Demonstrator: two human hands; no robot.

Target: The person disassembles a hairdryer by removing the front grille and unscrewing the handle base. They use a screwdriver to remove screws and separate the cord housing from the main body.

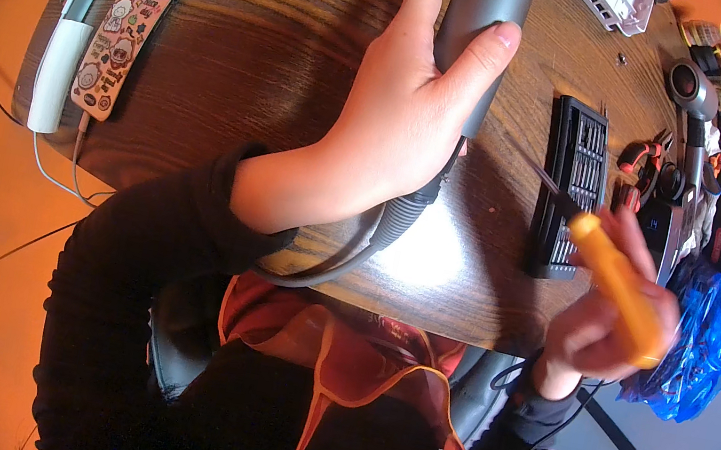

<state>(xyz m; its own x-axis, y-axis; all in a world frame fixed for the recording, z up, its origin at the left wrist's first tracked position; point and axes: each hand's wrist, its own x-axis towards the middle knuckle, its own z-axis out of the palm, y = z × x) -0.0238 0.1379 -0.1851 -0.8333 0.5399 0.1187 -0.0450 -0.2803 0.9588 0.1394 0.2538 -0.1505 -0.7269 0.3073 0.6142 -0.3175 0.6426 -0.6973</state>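
Note:
My left hand (387, 125) is wrapped round a dark grey cylindrical appliance handle (485, 8), whose upper end runs out of the picture. From its lower end come a ribbed cable sleeve (402, 218) and a grey cord that loops toward the table's front edge. In my right hand (586, 331), slightly blurred, is a screwdriver (619, 278) with an orange-yellow handle. Its thin shaft points up and left, apart from the grey handle. Just beyond the screwdriver lies a black case of screwdriver bits (567, 188).
A phone in a patterned case (131, 39) lies at the left by a white bar (59, 75). At the right are red-handled pliers (644, 156), a grey hair dryer (693, 90) and a blue plastic bag (701, 330). A white plastic housing (622, 2) sits at the far edge.

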